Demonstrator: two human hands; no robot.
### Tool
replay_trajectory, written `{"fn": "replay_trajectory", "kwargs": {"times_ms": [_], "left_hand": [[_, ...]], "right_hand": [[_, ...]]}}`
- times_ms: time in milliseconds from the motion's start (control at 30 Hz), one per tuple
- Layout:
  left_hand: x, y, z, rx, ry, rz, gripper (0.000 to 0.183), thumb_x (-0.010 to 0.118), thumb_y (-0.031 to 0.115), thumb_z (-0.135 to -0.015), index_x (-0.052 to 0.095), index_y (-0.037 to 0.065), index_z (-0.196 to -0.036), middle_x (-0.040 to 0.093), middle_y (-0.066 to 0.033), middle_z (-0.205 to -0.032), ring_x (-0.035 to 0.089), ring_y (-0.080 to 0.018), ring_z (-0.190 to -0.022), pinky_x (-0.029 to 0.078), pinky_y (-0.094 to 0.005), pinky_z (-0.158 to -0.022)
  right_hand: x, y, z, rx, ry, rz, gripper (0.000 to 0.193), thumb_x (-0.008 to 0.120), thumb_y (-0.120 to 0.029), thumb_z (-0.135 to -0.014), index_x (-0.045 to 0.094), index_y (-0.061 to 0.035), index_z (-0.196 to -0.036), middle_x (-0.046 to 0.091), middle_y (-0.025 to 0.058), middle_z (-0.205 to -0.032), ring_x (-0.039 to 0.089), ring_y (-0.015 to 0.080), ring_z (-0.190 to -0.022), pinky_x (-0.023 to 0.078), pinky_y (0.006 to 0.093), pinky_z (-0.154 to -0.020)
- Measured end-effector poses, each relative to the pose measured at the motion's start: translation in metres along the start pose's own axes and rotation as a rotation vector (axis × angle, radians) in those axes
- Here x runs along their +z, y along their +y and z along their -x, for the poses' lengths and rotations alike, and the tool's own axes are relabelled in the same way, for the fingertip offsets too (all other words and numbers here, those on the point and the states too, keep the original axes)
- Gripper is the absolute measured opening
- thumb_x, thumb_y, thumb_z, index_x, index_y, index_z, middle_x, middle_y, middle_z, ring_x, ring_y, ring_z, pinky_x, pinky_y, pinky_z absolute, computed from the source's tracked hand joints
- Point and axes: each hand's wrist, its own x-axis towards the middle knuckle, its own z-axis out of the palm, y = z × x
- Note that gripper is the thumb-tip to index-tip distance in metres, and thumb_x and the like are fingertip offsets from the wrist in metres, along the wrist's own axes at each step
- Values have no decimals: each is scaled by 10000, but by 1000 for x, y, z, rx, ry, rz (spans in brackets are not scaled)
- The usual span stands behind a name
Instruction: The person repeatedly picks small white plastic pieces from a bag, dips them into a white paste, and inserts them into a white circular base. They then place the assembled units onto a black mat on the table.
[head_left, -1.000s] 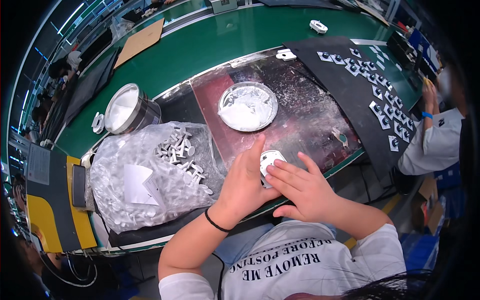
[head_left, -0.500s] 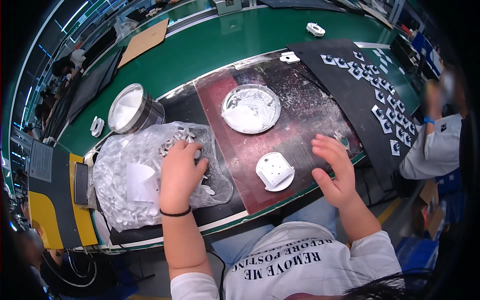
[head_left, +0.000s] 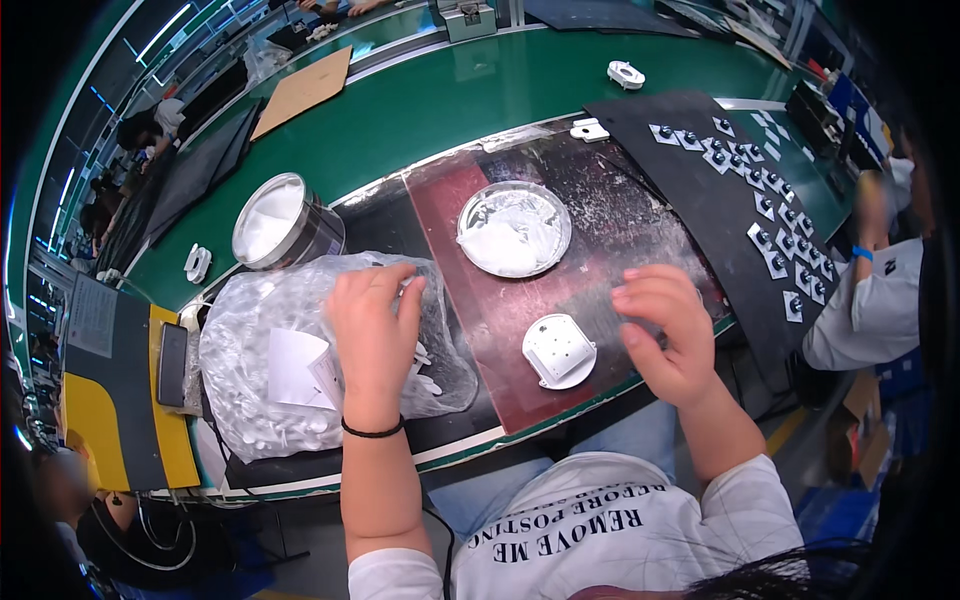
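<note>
My left hand point(head_left: 375, 325) is above the mouth of a clear plastic bag point(head_left: 240, 400) full of small white plastic parts. Its thumb tip lies close to the curled fingertips; whatever they may pinch is hidden. Over the right side of the dark red mat point(head_left: 480, 370), my right hand point(head_left: 668, 335) hovers with thumb and fingers apart, holding nothing visible. Between the hands, nearer the front edge, a white rounded plastic housing point(head_left: 560, 350) with small holes rests on the mat. Behind it sits a round shallow dish point(head_left: 515, 230) with white paste inside.
A tub of white paste point(head_left: 275, 225) stands behind the bag. Many small white pieces with black parts point(head_left: 765, 205) lie on a black sheet point(head_left: 660, 150) at right, near another person's arm point(head_left: 870, 290). A yellow-and-grey machine point(head_left: 120, 390) borders the left.
My left hand has lifted from the parts in the bag's mouth, its thumb drawing nearer the fingertips. The right hand's fingers have curled slightly. The whole view has shifted a little.
</note>
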Motion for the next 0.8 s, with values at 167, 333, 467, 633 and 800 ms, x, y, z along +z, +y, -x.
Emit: {"fn": "replay_trajectory", "kwargs": {"times_ms": [167, 333, 467, 633, 800], "left_hand": [[9, 25, 12, -375, -135, 1181, 147, 674, 70, -826, 595, 31, -943, 603, -38, -868, 573, -112, -846, 476, -265, -702], [20, 49, 22, -377, -301, 1726, 201, 617, -7, -861, 507, 16, -1028, 566, -62, -1000, 574, -122, -923, 511, -253, -809], [25, 46, 26, -404, -312, 1745, 262, 632, -16, -846, 489, 18, -1062, 544, -72, -1044, 562, -135, -966, 499, -260, -832], [27, 51, 21, -456, -244, 1716, 456, 672, -28, -800, 433, 31, -1184, 501, -81, -1128, 527, -156, -1035, 450, -293, -917], [30, 46, 20, -460, -225, 1575, 533, 684, -37, -773, 416, 32, -1228, 472, -74, -1166, 509, -167, -1075, 418, -314, -963]], "right_hand": [[34, -2, -26, 42, -179, -56, 266, 698, -147, -750, 636, -78, -999, 649, 61, -998, 597, 255, -961, 434, 376, -837], [51, 3, -33, 18, -248, -100, 199, 698, -141, -757, 640, -77, -936, 646, 60, -906, 610, 242, -850, 464, 366, -763], [51, 5, -36, -10, -222, -123, 164, 692, -98, -748, 633, -62, -897, 638, 64, -868, 605, 250, -815, 469, 373, -749], [56, 19, -42, 5, -153, 16, 157, 671, -52, -748, 630, -50, -900, 613, 59, -882, 577, 282, -860, 457, 391, -772], [57, 86, -52, 84, -161, 322, 128, 657, -98, -765, 646, -61, -887, 607, 63, -893, 544, 262, -925, 400, 384, -835]]}}
